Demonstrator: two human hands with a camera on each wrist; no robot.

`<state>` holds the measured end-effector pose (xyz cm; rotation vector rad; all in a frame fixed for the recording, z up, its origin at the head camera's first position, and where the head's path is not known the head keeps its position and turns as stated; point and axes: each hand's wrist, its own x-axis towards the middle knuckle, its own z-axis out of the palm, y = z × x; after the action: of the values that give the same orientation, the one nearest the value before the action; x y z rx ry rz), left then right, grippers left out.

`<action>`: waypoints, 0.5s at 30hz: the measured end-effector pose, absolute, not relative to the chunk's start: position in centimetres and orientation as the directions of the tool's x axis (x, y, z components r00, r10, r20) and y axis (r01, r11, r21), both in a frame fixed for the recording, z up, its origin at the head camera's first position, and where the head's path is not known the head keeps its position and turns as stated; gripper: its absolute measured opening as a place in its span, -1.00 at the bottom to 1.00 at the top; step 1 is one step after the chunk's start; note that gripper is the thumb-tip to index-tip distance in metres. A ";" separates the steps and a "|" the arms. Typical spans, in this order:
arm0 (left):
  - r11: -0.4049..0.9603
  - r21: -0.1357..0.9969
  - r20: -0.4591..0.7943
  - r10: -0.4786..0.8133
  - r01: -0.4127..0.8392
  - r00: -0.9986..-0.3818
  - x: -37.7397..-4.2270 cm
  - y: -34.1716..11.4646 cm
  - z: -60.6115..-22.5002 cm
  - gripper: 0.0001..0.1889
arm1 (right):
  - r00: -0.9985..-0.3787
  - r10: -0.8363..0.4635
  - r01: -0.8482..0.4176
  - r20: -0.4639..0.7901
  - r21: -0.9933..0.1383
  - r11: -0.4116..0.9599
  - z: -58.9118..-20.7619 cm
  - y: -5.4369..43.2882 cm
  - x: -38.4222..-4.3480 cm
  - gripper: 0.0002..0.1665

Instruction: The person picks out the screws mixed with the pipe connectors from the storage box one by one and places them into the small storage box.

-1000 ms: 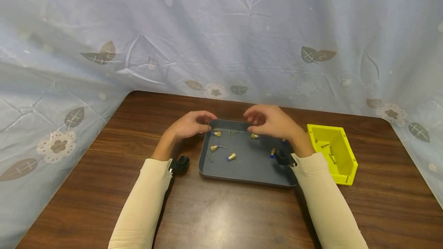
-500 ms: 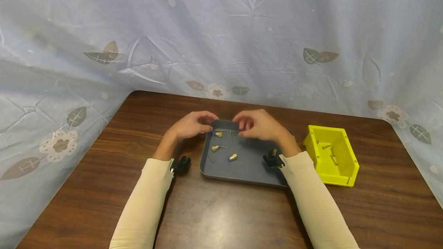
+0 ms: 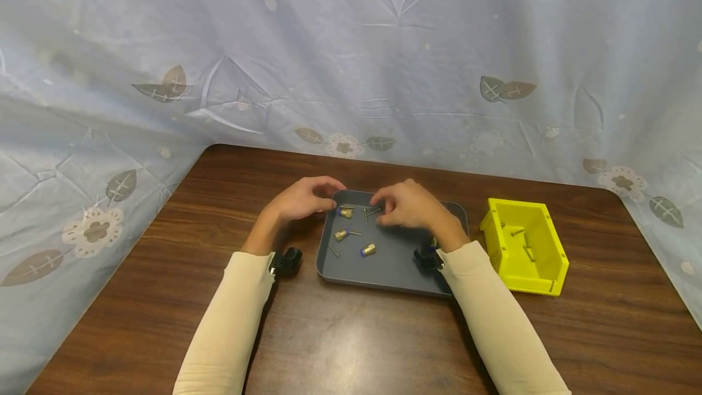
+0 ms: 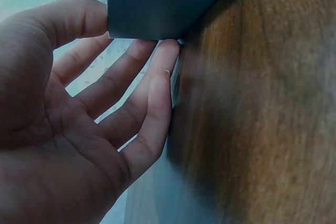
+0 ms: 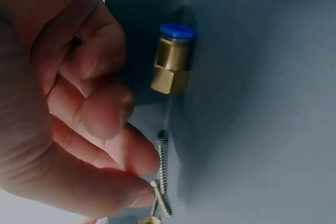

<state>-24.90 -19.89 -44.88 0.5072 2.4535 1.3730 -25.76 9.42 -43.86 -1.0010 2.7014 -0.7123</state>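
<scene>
My left hand [image 3: 303, 199] holds the far left corner of a grey tray [image 3: 378, 282], thumb against its side and fingers around the outside, as the left wrist view shows. Over the tray's far part, my right hand [image 3: 414, 206] is curved with a gap between thumb and index finger. Those fingertips are right beside two crossed screws [image 5: 162, 163] lying on the tray. A brass push-in fitting [image 5: 172, 61] with a blue collar lies near the right fingers. More such fittings and screws lie around the tray, including a fitting [image 3: 368, 250] near its middle.
To the right of the tray stands a yellow bin [image 3: 540, 285] with several screws [image 3: 528, 253] inside. The dark wooden table [image 3: 351, 346] reaches back to a patterned cloth [image 3: 351, 66] hanging behind it.
My right hand has moved left across the tray to the two crossed screws, its thumb and index finger drawing nearer them. My left hand stays at the tray's corner.
</scene>
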 end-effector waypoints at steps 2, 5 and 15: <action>0.485 0.859 -0.074 0.434 0.163 -0.898 -24.9 -19.9 -44.9 -0.55 | -0.769 -0.640 -0.562 -0.006 -0.471 0.680 -44.0 9.4 -25.8 -0.59; 0.483 0.860 -0.072 0.435 0.165 -0.898 -24.9 -19.9 -44.9 -0.55 | -0.778 -0.628 -0.556 -0.016 -0.445 0.701 -43.9 9.4 -25.7 -0.62; 0.479 0.863 -0.073 0.434 0.161 -0.898 -25.0 -19.9 -45.0 -0.56 | -0.783 -0.621 -0.550 -0.039 -0.423 0.720 -44.2 9.4 -25.9 -0.80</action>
<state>-24.99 -19.93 -45.01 0.5065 2.4466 1.3830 -25.85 9.44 -44.19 -0.9438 2.7459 -0.5905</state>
